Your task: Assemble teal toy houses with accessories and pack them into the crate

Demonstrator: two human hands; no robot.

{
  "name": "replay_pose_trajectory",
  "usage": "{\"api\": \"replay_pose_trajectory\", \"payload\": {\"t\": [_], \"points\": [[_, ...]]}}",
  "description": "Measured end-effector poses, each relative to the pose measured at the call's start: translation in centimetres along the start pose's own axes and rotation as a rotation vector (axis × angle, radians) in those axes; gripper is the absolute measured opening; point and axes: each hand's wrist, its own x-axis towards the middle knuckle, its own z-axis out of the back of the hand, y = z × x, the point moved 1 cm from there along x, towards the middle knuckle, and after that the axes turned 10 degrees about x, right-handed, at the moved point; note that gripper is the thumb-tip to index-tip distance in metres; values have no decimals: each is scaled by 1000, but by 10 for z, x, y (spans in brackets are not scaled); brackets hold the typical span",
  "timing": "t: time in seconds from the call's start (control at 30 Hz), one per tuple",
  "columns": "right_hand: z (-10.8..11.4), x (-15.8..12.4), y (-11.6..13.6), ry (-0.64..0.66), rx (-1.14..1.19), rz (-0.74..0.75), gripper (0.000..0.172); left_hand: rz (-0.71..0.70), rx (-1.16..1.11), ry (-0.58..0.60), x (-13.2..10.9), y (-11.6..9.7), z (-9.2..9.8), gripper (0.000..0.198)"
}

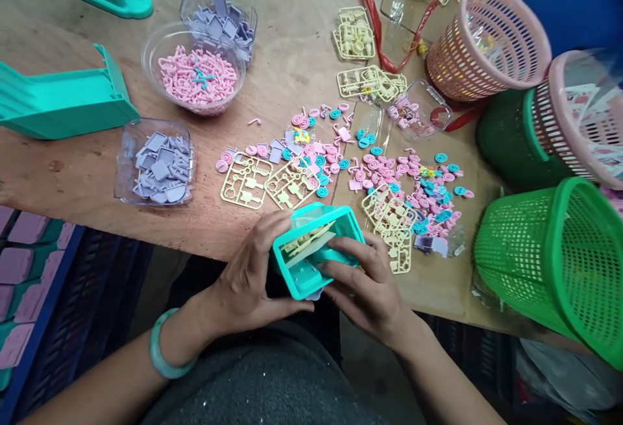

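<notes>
Teal plastic box [316, 250] is sitting at table [292, 48] edge, w/ left hand [246, 276] & right hand [363, 289] both gripping it; cream sprue pcs [306, 240] are poking out inside. No readable writing; box underside is staying hidden.

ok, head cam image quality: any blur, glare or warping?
Head view: both hands, left hand and right hand, and the teal box are sharp; pink basket at right edge is smeared; green basket looks stretched; light is soft and even, faint glare on the clear bowl.
</notes>
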Motion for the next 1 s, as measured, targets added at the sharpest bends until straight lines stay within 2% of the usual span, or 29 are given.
{"api": "replay_pose_trajectory", "payload": {"t": [0.13, 0.27, 0.37, 0.47, 0.53, 0.57, 0.67, 0.8, 1.0], "points": [[0, -2, -4, 8, 54, 26, 23, 11, 33, 4, -2, -1, 1, 104], [1, 1, -4, -39, 80, -35, 30, 48, -44, 29, -4, 2, 3, 108], [3, 12, -1, -58, 147, -129, 53, 240, -231, 72, 2, 6, 9, 104], [2, 27, -2, -130, 292, -247, 76, 521, -537, 35, 13, 7, 18, 70], [-4, 34, -3, -186, 425, -287, 75, 625, -702, -21, 19, 5, 23, 50], [-9, 38, -4, -213, 488, -296, 72, 655, -758, -42, 22, 4, 25, 46], [-24, 45, -4, -312, 620, -345, 67, 736, -861, -57, 26, -1, 28, 48], [-35, 52, 1, -398, 682, -436, 73, 764, -858, -82, 28, -11, 30, 48], [-36, 43, 12, -368, 671, -518, 86, 777, -668, -160, 24, -21, 25, 58]]}}
